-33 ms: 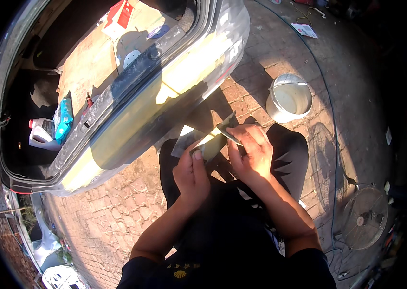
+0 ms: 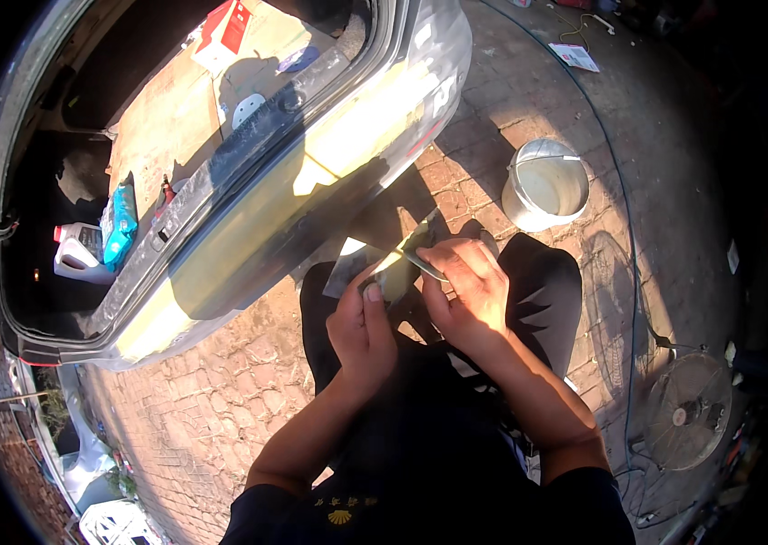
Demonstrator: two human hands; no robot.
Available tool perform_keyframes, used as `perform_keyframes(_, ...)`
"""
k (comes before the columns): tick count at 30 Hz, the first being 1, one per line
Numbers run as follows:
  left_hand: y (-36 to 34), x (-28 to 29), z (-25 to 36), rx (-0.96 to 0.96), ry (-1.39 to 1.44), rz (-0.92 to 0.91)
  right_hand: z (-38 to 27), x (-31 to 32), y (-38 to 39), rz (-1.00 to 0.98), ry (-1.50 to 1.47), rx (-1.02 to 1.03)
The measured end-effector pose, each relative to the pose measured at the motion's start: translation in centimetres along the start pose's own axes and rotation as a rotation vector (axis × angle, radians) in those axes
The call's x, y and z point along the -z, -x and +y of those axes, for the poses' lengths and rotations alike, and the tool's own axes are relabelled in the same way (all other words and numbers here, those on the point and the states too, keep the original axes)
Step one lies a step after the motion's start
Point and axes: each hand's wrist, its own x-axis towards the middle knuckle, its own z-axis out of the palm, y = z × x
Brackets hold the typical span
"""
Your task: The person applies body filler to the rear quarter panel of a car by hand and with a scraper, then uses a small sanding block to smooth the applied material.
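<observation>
My left hand (image 2: pixel 358 338) pinches the near edge of a thin flat plate (image 2: pixel 344 267), thumb on top, holding it over my lap. Pale yellow putty (image 2: pixel 393 265) is smeared across the plate's middle and toward its far right corner. In my right hand (image 2: pixel 473 289) is a thin putty spreader (image 2: pixel 426 266), fingers closed round it. The spreader's edge meets the putty on the plate at a slant. Ahead and to the left is a car's rear bumper (image 2: pixel 247 259), grey with broad yellow filler patches, apart from both hands.
A white bucket (image 2: pixel 515 195) stands on the brick paving to the right. Inside the car's open rear are a white jug (image 2: pixel 84 265), a blue pack (image 2: pixel 120 227) and a red-and-white box (image 2: pixel 222 41). A round fan (image 2: pixel 688 413) and a dark hose (image 2: pixel 622 182) are at right.
My right hand has shifted slightly left and down, and the spreader has swung toward the middle of the plate. More yellow putty shows at the plate's far corner. My left hand stays put.
</observation>
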Motion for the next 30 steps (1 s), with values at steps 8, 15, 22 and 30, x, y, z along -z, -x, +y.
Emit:
perform_keyframes(8, -0.8, 1.9, -2.6, 0.032, -0.080, 0.082, 5.1, 0.6, -5.8, 0.106, -0.412, -0.335)
perform_keyframes(15, 0.5, 3.1, -3.5, 0.196, -0.083, 0.019, 15.1, -2.1, -18.1, 0.057, 0.264, 0.018)
perform_keyframes(22, 0.5, 3.3, -4.5, 0.245, -0.064, -0.020, 15.8, -4.9, -24.5, -0.002, 0.547, 0.146)
perform_keyframes(30, -0.4, 3.5, -5.6, 0.154, -0.044, 0.003, 13.8, -6.5, -22.6, -0.219, 0.514, 0.143)
